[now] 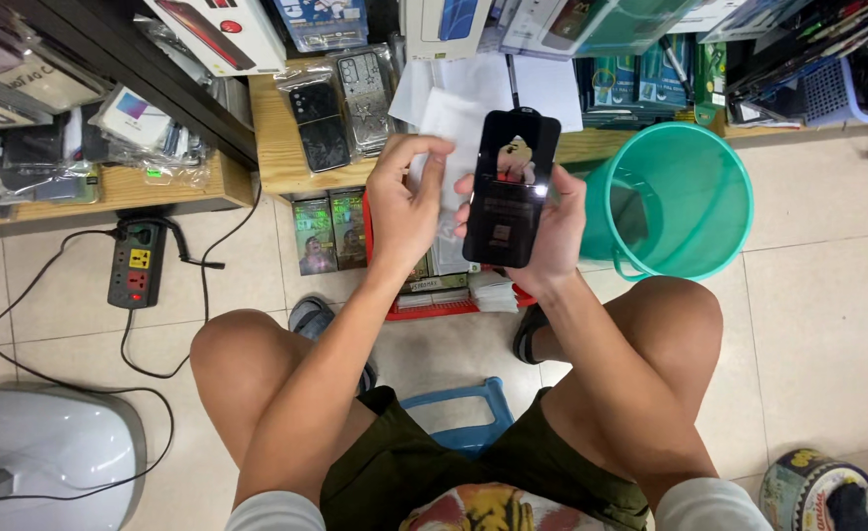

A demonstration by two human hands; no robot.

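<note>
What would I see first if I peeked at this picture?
First, the black phone in the middle, held up in the right hand, while the left hand pinches a white sheet beside it. Next, the big green bucket on the floor to the right.

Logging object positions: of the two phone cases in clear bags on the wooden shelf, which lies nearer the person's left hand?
The silvery patterned case, the right-hand one of the pair. It lies just above the left hand, while the black case sits farther left.
</note>
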